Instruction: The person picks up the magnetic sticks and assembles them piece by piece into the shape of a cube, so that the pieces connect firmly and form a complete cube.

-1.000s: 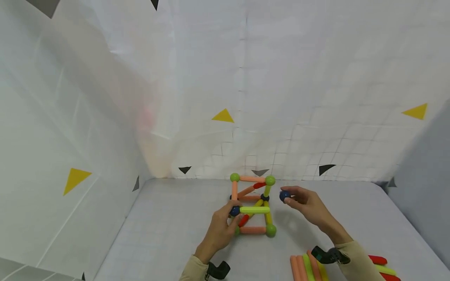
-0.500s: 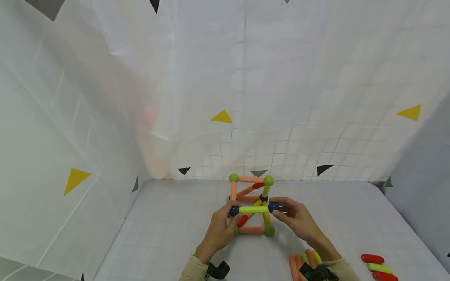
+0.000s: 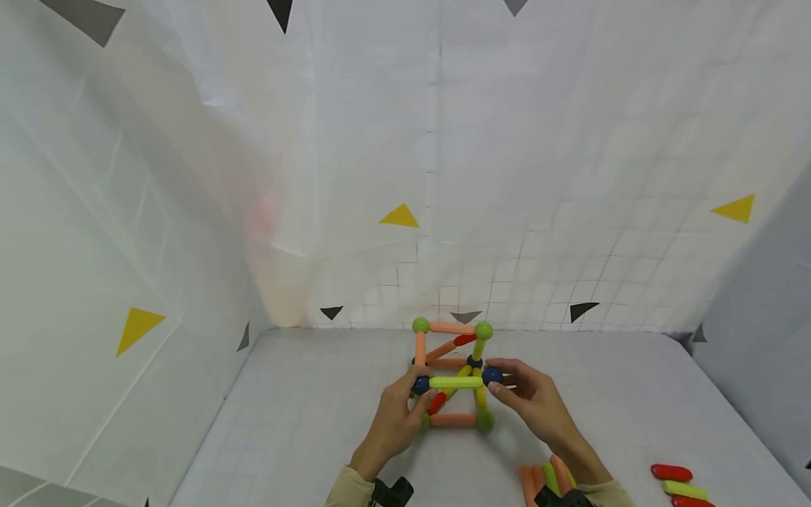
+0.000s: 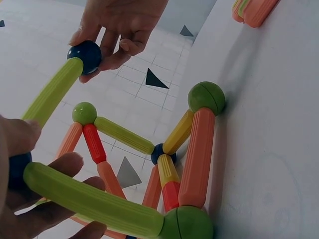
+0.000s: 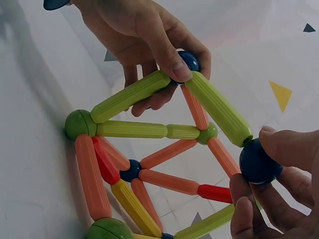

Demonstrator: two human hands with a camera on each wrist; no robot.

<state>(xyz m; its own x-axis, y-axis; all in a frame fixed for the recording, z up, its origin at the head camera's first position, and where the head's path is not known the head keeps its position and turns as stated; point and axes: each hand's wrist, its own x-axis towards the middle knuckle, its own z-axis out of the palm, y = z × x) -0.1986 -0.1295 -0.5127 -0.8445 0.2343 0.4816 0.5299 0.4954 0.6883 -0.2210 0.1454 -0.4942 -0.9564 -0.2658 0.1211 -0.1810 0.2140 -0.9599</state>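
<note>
A frame of coloured magnetic rods and balls stands on the table, with green balls [image 3: 485,420] at its corners and orange, yellow, red and lime rods between. My left hand [image 3: 394,414] grips a dark blue ball [image 3: 421,385] at the frame's near upper left. From that ball a lime rod [image 3: 456,382] reaches out to the right. My right hand [image 3: 529,398] pinches another dark blue ball [image 5: 260,162] between thumb and fingers, right at the rod's free end. In the right wrist view my left thumb [image 5: 169,57] presses over the left ball.
Several loose rods [image 3: 529,486], orange, lime and yellow, lie side by side at the front, partly behind my right wrist. Farther right on the table lie a red rod [image 3: 671,472], a lime rod [image 3: 684,490] and another red one. White sheeting [image 3: 355,141] rises behind.
My right hand has moved left and slightly down, bringing its blue ball to the lime rod's right end. My left hand has kept its grip.
</note>
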